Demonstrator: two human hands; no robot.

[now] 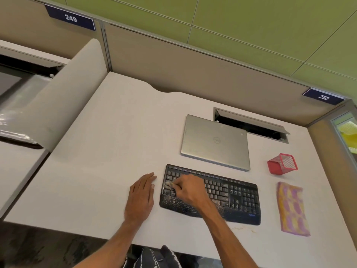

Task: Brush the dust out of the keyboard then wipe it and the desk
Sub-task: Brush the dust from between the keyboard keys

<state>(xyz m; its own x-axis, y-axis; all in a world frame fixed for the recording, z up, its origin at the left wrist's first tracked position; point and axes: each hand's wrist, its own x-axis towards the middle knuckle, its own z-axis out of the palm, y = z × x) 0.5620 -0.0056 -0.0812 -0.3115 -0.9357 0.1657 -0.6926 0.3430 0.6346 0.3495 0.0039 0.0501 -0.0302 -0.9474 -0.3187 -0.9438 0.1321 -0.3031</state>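
A black keyboard with a curved palm rest (237, 196) is laid on the pale grey desk (108, 151) near its front edge, right of the middle, with its long side roughly along that edge. Pale dust specks (172, 200) are scattered over the palm rest and the lower keys of its left half.

The right hand (190, 190) is placed over the left part of the keys. Its fingers are curled and pinched round a small pale object (170, 185) at the fingertips, which is pressed against the keys there. The object is too blurred to be identified. The left hand (141, 194) is laid flat on the desk just beside the keyboard's left end, fingers straight and together, with nothing held.

A few pale crumbs (243, 228) are seen on the desk between the keyboard and the front edge. A folded pink and yellow patterned cloth (291, 208) is laid near the right edge, beside the keyboard's right end but apart from it. Behind the cloth a red mesh pen holder (282, 163) is tipped on its side. A closed silver laptop (215, 142) is set just behind the keyboard, and an open rectangular cable hatch (251, 123) is seen behind it, towards the back edge.
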